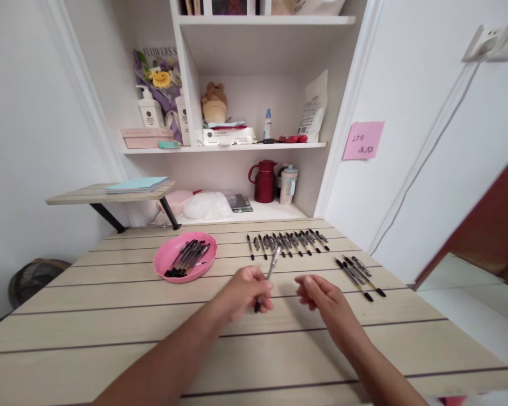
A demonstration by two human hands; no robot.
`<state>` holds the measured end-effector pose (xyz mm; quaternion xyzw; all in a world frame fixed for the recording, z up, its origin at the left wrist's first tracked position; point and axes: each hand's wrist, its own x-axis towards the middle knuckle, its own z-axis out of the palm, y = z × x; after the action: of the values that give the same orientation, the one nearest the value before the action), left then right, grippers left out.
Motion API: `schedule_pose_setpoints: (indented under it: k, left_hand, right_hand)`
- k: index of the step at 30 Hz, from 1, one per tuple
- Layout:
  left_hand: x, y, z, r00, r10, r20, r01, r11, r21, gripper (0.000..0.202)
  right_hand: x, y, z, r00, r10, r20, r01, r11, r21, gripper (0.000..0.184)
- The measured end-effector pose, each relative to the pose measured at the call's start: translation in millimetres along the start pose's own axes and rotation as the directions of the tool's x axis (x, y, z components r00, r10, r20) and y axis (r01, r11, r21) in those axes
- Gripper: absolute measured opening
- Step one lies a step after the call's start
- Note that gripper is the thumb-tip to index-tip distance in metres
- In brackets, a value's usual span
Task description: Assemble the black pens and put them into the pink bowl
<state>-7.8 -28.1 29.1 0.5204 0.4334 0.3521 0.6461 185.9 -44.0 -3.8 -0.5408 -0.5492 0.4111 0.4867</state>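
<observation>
My left hand [246, 290] is closed around a pen [273, 264], which stands tilted with its clear end up and its black end down by the fingers. My right hand [319, 293] is a little to the right of it, fingers loosely curled and apart, with nothing visible in them. Beyond both hands, a row of several black and clear pens [300, 243] lies on the table. To the right lie a few more pens [355, 276], with black ends toward me. A pink bowl [160, 270] at the left holds several dark pens [188, 258].
The wooden table [122, 316] has dark stripes. A small raised stand [76, 195] with blue paper [138, 184] is at the back left. Behind the table, white shelves [266, 148] hold a red jug [264, 181] and a cup [288, 186]. A cord [423, 158] hangs on the right wall.
</observation>
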Motion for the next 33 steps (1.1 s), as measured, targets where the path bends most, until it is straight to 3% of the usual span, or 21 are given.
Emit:
schedule_pose_setpoints:
  k: [2, 4, 8, 13, 21, 33]
  left_hand:
    - [4.0, -17.0, 19.5, 1.000, -0.013, 0.007, 0.014, 0.997, -0.075, 0.030]
    - [7.8, -28.7, 27.9, 0.999, -0.023, -0.037, 0.019, 0.993, -0.115, 0.034]
    - [14.5, -37.9, 25.5, 0.997, -0.001, -0.076, -0.012, 0.986, -0.166, 0.035]
    - [21.4, -42.8, 18.6, 0.991, 0.031, -0.128, -0.055, 0.981, -0.188, 0.027]
    - [21.6, -42.7, 16.9, 0.998, 0.011, -0.059, -0.023, 0.979, -0.201, 0.029]
    - [17.0, -38.9, 17.5, 1.000, 0.009, -0.012, -0.011, 0.984, -0.180, 0.033]
  right_hand:
    - [16.4, -8.9, 17.5, 0.999, 0.043, 0.017, -0.046, 0.958, 0.282, 0.045]
    - [31.3, -12.1, 31.1, 0.999, 0.052, 0.006, -0.051, 0.924, 0.380, 0.045]
    - [48.6, -5.5, 47.8, 0.997, 0.071, 0.029, -0.076, 0.917, 0.390, 0.042]
    - [47.8, 6.1, 57.4, 0.993, 0.078, 0.091, -0.107, 0.918, 0.383, 0.038]
    - [45.8, 9.2, 59.7, 0.998, 0.060, 0.016, -0.062, 0.936, 0.348, 0.037]
    - [46.1, 15.2, 55.5, 0.992, 0.109, 0.062, -0.125, 0.897, 0.423, 0.035]
